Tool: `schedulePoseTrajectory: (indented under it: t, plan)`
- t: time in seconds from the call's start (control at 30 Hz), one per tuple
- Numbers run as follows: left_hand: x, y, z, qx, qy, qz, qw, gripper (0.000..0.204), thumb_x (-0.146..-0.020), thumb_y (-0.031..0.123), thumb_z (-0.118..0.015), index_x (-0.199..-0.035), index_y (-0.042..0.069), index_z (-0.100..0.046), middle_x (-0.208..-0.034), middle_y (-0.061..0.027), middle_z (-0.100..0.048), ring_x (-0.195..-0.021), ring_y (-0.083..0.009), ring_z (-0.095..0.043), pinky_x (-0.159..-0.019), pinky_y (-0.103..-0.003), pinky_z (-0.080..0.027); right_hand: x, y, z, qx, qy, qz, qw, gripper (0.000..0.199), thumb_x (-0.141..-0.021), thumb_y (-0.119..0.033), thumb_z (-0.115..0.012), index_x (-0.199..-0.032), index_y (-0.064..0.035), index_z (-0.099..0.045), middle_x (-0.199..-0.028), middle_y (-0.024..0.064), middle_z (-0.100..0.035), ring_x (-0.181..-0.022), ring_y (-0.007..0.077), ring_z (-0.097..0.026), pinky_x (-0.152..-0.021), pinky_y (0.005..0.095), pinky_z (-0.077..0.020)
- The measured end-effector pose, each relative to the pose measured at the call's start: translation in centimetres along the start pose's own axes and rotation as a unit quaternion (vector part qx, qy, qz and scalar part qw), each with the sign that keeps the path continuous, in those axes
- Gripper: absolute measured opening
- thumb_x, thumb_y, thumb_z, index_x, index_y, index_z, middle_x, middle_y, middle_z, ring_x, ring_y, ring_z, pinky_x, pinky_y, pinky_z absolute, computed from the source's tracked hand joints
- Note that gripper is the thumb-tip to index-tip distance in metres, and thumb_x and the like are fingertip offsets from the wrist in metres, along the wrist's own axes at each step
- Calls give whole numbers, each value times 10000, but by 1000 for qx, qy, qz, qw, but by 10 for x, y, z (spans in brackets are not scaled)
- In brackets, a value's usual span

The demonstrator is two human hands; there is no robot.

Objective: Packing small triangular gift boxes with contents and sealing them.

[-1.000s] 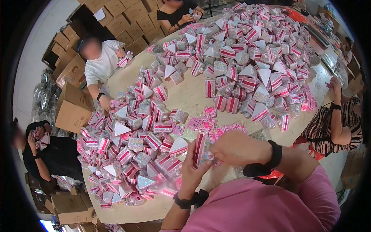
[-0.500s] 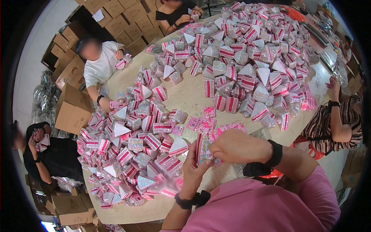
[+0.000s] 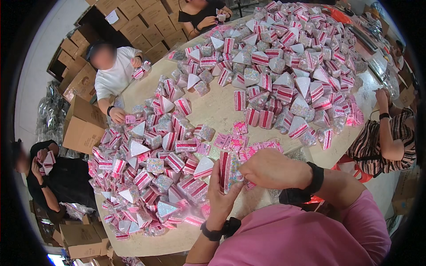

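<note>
Head view, both hands' fingers still holding pink striped packet [image 3: 229, 170], unmoved, table [image 3: 217, 111].

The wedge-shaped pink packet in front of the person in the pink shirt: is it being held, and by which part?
Yes. The left hand grips the pink-striped wedge packet along its lower left side, while the right hand pinches its right edge.

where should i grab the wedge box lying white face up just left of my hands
Probably by its two long striped side walls, coming from above. The wedge box lies flat with its white triangular face up, so the sides are exposed. Pinch near the wide back end, since the tip narrows. Other boxes crowd its left side, so reach in from the left hand's side, where the table is barer.
</note>
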State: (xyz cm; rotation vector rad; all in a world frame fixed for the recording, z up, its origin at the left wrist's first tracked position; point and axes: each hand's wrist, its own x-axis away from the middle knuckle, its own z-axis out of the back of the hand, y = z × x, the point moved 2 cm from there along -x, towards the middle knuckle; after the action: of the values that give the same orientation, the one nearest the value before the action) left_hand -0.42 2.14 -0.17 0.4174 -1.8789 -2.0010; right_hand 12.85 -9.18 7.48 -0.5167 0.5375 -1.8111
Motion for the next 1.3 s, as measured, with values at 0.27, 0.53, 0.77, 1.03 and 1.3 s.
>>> schedulePoseTrajectory:
  t: [0.27, 0.53, 0.77, 1.03, 1.3]
  plan:
    - [-4, -3, -5, 178, -29, 58, 982, 804, -781, 227, -722, -1398, -6, -264, -1294, -134, -460, -1155, -233, -509, -897, -364, -505, -3, 4, 7, -70, -26, -4, 997, 191, -781, -163, -486, -737, -28, -614, -688, 198, -599, -694, 371, -608, -617, 469, -463]
    - [-1, -16, -6, 359, -18, 81, 930, 764, -741, 229, -777, -1327, 25, -332, -1214, -80, -522, -1108, -200, -543, -938, -343, -464, -1, 1, 6, -122, 40, 8, 992, 205, -792, -183, -471, -747, -28, -596, -692, 205, -573, -685, 402, -572, -617, 485, -442]
    - [-2, -12, -8, 363, -6, 58, 930, 726, -742, 191, -775, -1307, 37, -346, -1190, -63, -531, -1096, -188, -546, -905, -319, -477, 1, -4, 1, -127, 52, -8, 991, 199, -798, -180, -482, -746, -20, -588, -717, 207, -584, -704, 407, -580, -624, 487, -445]
    - [-3, -8, -9, 342, 8, 26, 939, 758, -731, 194, -783, -1319, 35, -331, -1199, -70, -523, -1108, -195, -537, -907, -332, -477, 2, -7, 3, -113, 40, -18, 993, 200, -808, -179, -481, -759, -16, -585, -728, 206, -588, -711, 406, -582, -630, 485, -446]
    - [2, -6, -16, 378, -31, 60, 923, 763, -754, 268, -755, -1330, 5, -328, -1209, -80, -521, -1104, -201, -543, -923, -356, -467, -1, 2, -9, -189, 224, -16, 956, 173, -838, -181, -502, -792, -26, -565, -741, 178, -589, -711, 394, -576, -612, 463, -449]
